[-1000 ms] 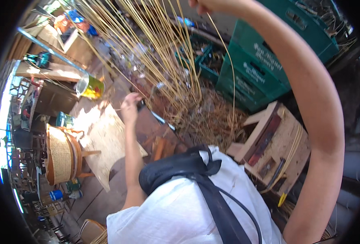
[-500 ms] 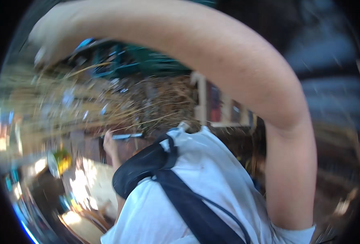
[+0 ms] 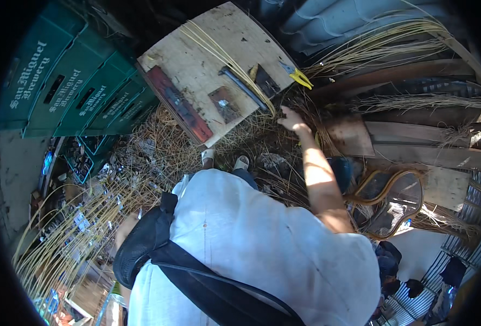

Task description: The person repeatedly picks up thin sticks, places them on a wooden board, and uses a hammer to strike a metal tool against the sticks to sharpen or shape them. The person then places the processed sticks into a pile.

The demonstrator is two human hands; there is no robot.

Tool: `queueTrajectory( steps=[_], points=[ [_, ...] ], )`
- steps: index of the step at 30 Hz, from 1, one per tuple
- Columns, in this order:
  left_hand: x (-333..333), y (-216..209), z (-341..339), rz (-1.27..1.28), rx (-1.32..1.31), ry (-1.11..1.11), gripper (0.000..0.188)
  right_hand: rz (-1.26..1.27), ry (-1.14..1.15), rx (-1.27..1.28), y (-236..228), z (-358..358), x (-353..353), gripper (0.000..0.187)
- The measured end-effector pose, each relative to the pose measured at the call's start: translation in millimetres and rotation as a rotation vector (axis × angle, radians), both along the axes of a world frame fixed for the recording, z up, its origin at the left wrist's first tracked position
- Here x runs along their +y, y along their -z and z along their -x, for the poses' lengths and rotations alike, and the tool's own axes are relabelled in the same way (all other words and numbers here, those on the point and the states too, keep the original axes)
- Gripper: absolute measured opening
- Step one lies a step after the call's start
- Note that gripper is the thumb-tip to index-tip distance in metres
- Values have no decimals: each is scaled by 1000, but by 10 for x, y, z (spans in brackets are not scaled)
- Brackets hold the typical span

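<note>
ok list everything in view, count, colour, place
board: one, pale, upper centre
cane strips: several, tan, on board
pliers: one, yellow, board's right corner
bar: one, dark, board's edge
block: one, red, board's left edge
cane bundles: several, straw, upper right
loose canes: many, straw, lower left
crates: at least five, green, upper left
chair: one, brown, right
scraps: uncountable, brown, floor
shoes: two, pale, below board
bag: one, black, lower left
shirt: one, white, lower centre
left hand: one, bare, mostly behind bag
right hand: one, bare, by board's edge

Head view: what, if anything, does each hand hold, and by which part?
The right hand holds nothing; for the left hand, partly behind the black bag, it cannot be told.
</note>
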State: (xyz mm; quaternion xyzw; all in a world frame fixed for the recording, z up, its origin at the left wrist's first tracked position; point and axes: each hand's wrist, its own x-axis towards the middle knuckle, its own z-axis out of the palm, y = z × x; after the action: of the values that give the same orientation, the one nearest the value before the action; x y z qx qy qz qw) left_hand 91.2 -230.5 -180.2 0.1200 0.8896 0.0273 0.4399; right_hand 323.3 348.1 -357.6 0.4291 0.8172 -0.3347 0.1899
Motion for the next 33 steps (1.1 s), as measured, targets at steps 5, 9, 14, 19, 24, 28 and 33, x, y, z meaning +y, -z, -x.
queueTrajectory(
  steps=[5,9,14,19,24,28,33],
  points=[
    [1165,-992,482,-113,-416,221,58,58,164,447,310,-149,-157,16],
    [1547,-1137,304,-972,-956,-771,63,333,344,639,-661,-179,-250,17],
    [1895,-1027,-216,-1237,-822,-1301,68,549,436,733,-1138,-38,-502,16],
    [2805,-1089,-680,-834,-755,-328,44,893,487,970,-1342,-6,-524,20],
    [3792,-21,-984,-485,-373,-292,30,1038,513,978,-1665,108,-500,24],
    [3873,292,-1143,-1070,-482,-583,14,948,465,996,-1679,-11,-460,37],
    [4001,279,-1088,-980,-417,-627,30,1072,455,956,-1472,-254,-542,34]
  ],
)
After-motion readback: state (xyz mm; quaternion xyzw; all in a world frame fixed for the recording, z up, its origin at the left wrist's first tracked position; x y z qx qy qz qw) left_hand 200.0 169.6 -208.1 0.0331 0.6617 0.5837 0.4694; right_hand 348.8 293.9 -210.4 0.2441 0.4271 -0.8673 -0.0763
